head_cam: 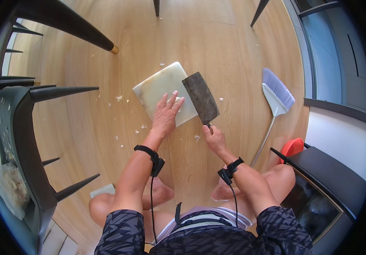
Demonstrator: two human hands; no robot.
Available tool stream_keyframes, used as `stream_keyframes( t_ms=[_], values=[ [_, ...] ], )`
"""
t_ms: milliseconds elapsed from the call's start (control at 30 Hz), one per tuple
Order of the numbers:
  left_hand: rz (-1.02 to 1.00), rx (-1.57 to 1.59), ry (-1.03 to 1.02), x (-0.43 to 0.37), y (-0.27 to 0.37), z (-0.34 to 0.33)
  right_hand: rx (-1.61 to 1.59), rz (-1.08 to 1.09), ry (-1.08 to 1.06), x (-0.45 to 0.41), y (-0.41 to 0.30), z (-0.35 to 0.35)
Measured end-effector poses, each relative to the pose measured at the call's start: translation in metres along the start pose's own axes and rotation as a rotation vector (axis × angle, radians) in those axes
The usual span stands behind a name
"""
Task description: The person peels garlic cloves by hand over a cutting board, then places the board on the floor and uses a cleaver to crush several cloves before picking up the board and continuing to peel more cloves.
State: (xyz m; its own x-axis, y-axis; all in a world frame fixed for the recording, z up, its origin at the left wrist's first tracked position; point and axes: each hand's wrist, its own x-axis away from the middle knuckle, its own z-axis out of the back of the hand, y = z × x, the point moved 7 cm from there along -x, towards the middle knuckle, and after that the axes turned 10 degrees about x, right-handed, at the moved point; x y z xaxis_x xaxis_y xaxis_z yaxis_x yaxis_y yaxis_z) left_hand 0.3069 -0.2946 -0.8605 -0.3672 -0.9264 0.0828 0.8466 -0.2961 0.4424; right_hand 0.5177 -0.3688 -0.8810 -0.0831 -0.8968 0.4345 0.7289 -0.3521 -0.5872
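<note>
A white cutting board (160, 84), stained brownish in places, lies at an angle on the wood floor before me. My left hand (165, 116) is over its near part, palm down with fingers spread. Small whitish pieces (178, 100) show around the fingertips, partly hidden by them; whether the fingers press on them I cannot tell. My right hand (214, 139) grips the handle of a cleaver (201, 98). The broad dark blade points away from me, flat side up, along the board's right edge. Each wrist wears a black strap with a small cabled box.
White scraps (119, 98) are scattered over the floor (183, 178). To the right lies a broom (273, 97) with pale purple bristles, near a red plastic dish (292, 150) and a black cabinet (326, 169). At left, a green chair (17, 127) holds a plastic bag (12, 189). Dark furniture legs (87, 30) stand beyond.
</note>
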Motion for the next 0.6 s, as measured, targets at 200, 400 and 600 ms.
stream_keyframes(
  t_ms=[200, 400, 600],
  values=[
    [0.216, 0.222, 0.057, -0.005, -0.022, -0.019, 0.046, 0.029, -0.016, 0.007, 0.007, -0.002],
    [0.721, 0.579, 0.316, 0.006, -0.023, -0.004, 0.033, 0.004, -0.015, 0.007, 0.009, -0.002],
    [0.855, 0.714, 0.385, 0.038, -0.054, -0.029, 0.098, 0.056, -0.028, 0.005, 0.011, -0.011]
  ],
)
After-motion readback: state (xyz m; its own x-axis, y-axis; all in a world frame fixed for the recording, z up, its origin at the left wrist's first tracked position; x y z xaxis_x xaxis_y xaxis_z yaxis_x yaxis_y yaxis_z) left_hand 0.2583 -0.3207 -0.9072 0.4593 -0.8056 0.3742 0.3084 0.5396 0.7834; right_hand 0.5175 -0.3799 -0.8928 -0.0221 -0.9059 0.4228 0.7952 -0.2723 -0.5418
